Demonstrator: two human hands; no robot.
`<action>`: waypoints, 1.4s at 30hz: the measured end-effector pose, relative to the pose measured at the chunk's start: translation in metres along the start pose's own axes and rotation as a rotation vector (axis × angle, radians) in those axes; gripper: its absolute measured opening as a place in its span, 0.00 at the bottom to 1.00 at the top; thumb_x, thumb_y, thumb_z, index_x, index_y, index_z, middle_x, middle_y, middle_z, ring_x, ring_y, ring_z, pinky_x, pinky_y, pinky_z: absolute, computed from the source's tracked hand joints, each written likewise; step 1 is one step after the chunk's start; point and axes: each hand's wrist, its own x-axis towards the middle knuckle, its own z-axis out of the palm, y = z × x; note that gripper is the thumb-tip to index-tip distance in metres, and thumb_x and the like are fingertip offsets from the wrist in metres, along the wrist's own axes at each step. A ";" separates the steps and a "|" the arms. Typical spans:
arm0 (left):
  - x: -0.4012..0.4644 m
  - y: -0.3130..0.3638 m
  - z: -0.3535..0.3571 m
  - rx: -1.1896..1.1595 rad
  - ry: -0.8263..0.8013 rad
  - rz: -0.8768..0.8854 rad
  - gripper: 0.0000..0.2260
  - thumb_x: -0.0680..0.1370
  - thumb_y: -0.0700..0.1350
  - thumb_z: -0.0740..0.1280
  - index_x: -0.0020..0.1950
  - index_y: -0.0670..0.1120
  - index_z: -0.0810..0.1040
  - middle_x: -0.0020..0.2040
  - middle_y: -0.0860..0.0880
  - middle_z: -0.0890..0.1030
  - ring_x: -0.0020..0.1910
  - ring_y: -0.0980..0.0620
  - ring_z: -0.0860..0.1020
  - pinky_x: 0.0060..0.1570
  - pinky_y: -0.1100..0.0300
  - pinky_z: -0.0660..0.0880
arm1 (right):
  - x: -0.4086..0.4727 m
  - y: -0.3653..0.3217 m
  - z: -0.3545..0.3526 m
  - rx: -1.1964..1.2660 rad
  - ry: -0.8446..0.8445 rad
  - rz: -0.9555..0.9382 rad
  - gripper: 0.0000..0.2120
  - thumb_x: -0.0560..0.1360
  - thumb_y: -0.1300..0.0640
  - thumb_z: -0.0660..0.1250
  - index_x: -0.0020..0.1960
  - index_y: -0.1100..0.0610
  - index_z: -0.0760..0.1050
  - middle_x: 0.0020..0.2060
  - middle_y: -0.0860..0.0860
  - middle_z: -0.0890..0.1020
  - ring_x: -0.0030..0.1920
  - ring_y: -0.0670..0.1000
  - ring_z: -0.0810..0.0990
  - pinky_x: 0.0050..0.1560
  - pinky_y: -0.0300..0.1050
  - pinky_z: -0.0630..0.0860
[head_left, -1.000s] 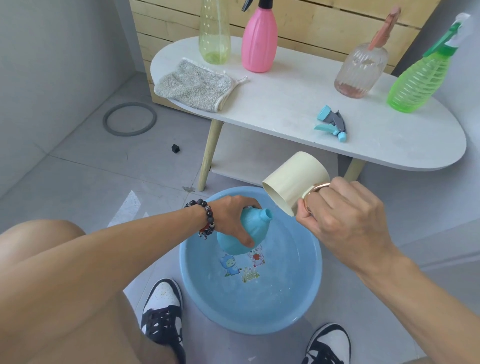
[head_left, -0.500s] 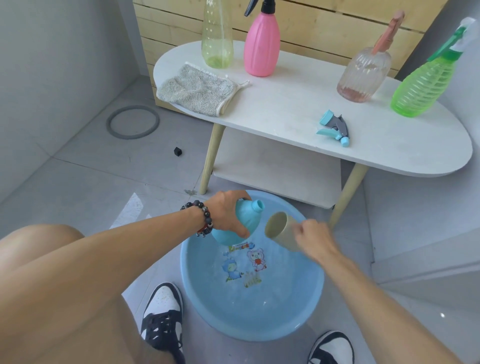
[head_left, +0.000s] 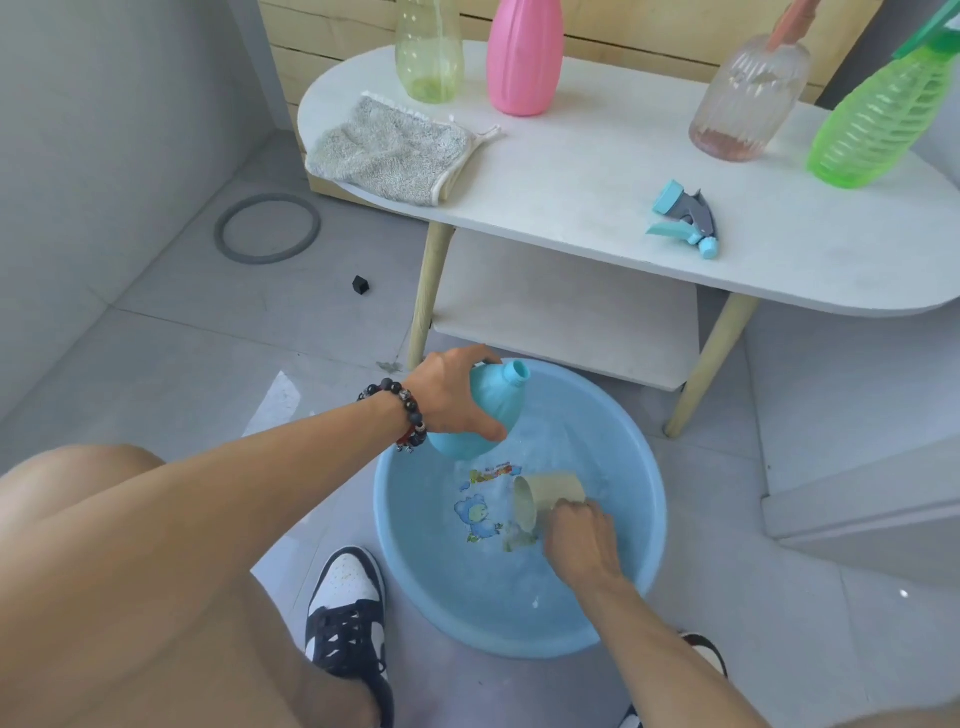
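Blue bottle (head_left: 491, 410), uncapped and tilted, sits gripped in my left hand (head_left: 452, 395) above the far side of the blue basin (head_left: 649, 525). My right hand (head_left: 582, 535) grasps a cream cup (head_left: 548, 493), dipped sideways into the basin's water.

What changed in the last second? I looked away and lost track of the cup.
The right hand lowered the beige cup from the mouth of the blue bottle into the basin, where it now lies on its side. Its grip on the cup held throughout. The left hand still holds the bottle over the basin; things on the table stayed put.
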 end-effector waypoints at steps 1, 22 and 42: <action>-0.001 0.001 0.000 0.002 -0.006 -0.003 0.35 0.64 0.54 0.81 0.68 0.55 0.72 0.56 0.51 0.77 0.51 0.49 0.78 0.44 0.57 0.77 | 0.002 0.001 -0.003 0.124 0.003 0.045 0.10 0.79 0.60 0.61 0.49 0.60 0.80 0.47 0.59 0.84 0.54 0.62 0.81 0.49 0.51 0.75; 0.001 0.010 -0.009 -0.040 0.013 0.094 0.34 0.64 0.54 0.81 0.66 0.58 0.72 0.54 0.55 0.77 0.50 0.54 0.77 0.37 0.67 0.71 | -0.032 0.012 -0.255 0.712 0.287 -0.041 0.21 0.71 0.51 0.70 0.29 0.62 0.65 0.27 0.55 0.65 0.32 0.51 0.63 0.41 0.49 0.60; -0.013 0.033 0.004 -0.032 -0.070 0.226 0.34 0.64 0.53 0.81 0.67 0.56 0.73 0.54 0.57 0.77 0.51 0.53 0.77 0.41 0.63 0.73 | -0.069 -0.012 -0.237 0.346 0.597 -0.158 0.24 0.73 0.56 0.70 0.31 0.54 0.54 0.28 0.49 0.55 0.31 0.50 0.55 0.31 0.48 0.55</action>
